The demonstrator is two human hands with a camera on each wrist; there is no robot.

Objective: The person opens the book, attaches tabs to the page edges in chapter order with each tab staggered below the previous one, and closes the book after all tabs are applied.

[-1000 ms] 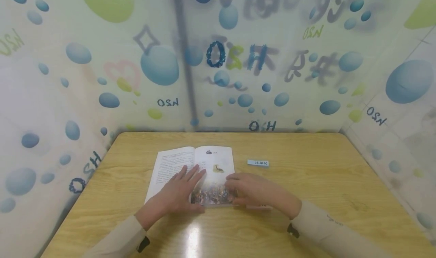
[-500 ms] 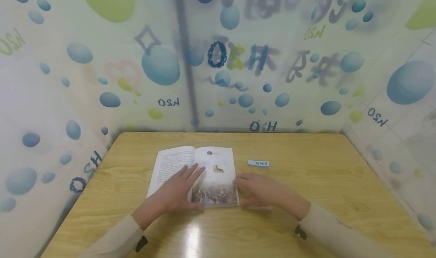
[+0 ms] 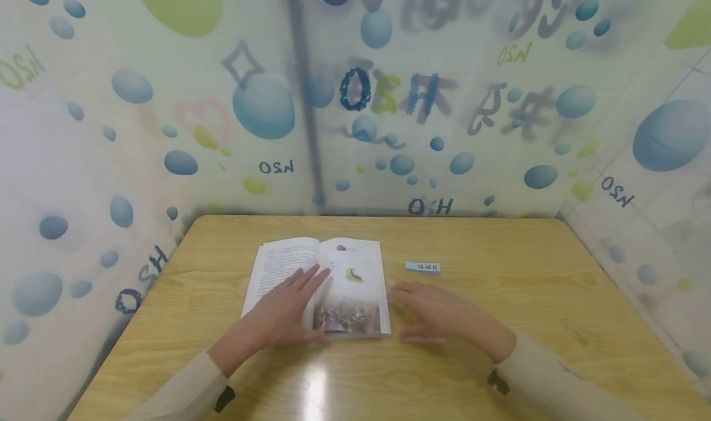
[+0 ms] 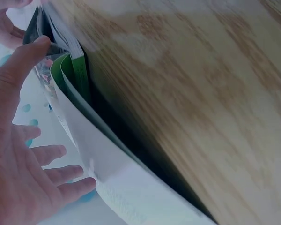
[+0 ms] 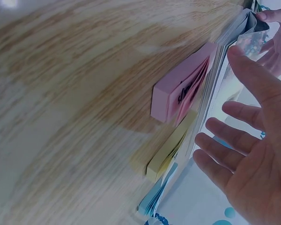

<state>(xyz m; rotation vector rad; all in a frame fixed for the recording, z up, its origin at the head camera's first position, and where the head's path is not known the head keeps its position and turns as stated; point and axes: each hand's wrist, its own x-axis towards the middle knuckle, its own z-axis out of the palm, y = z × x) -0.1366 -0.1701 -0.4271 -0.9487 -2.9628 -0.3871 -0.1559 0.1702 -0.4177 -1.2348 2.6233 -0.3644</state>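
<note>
White pages are shown by an opened book [image 3: 350, 288], laid on the wooden bench [image 3: 528, 266] in front of the person. Its left page is covered with rows of text; its right page is filled at the foot with a dark, crowded picture [image 3: 347, 318], and a small drawing [image 3: 354, 275] is printed higher up. The left page and the middle fold are partly covered by the left hand [image 3: 280, 313], its fingers straight and spread, its thumb stretched along the lower edge; this grip is wide, and nothing is grasped. The right hand [image 3: 433, 310] is held just beside the right edge, fingers parted and only slightly bent, nothing grasped there either; whether the edge is touched cannot be told. By that hand a pink pad [image 5: 182, 86] is partly hidden in the head view. A yellow pad [image 5: 169, 150] is seen between it and a blue pad [image 3: 423, 267], which is placed farther back, right of the book. Both arms are covered by pale sleeves [image 3: 180, 384].
</note>
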